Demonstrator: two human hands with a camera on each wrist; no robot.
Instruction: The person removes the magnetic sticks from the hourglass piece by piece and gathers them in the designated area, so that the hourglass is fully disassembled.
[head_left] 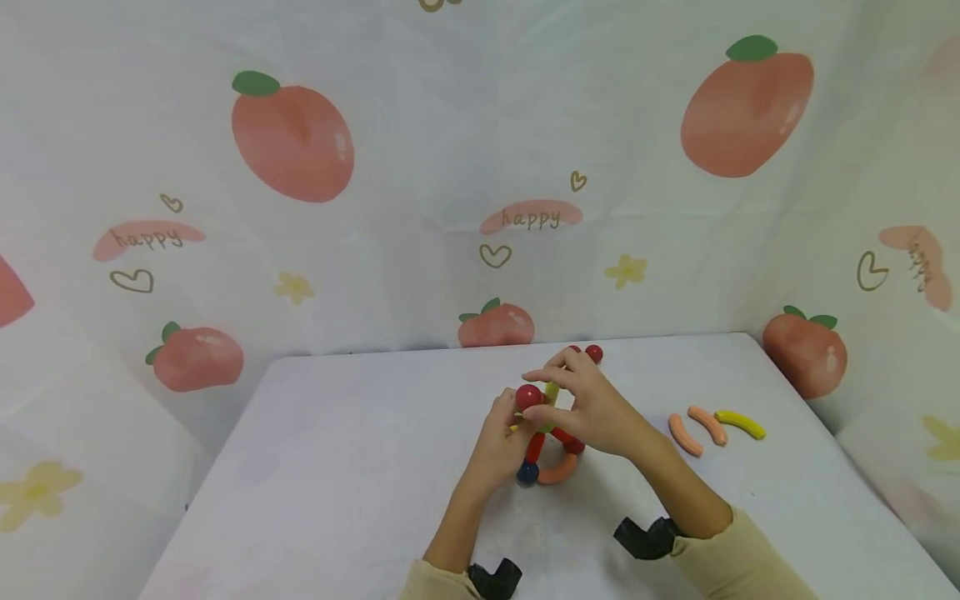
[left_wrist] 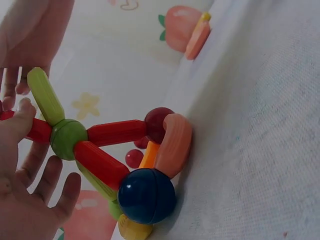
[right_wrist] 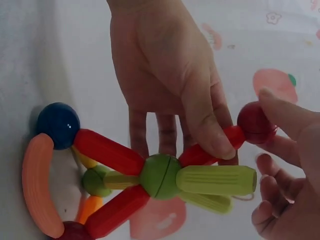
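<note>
A magnetic stick-and-ball frame stands on the table, with a dark blue ball [head_left: 527, 473] and a curved peach stick [head_left: 558, 472] at its base. Red sticks rise from there to a green ball [right_wrist: 160, 176] at the top. My left hand [head_left: 491, 446] pinches a red stick [right_wrist: 192, 156] that juts from this green ball. At that stick's outer end sits a red ball [right_wrist: 256, 120], held between the thumb and a finger of my right hand [head_left: 596, 408]. Yellow-green sticks [right_wrist: 217, 180] also stick out from the green ball. The left fingertips are partly hidden behind the frame.
Two curved peach sticks [head_left: 686, 435] and a curved yellow stick [head_left: 740, 424] lie on the right of the white table [head_left: 337, 467]. Loose red balls [head_left: 594, 353] sit near the back edge, behind my right hand. A fruit-printed cloth [head_left: 405, 167] hangs behind the table.
</note>
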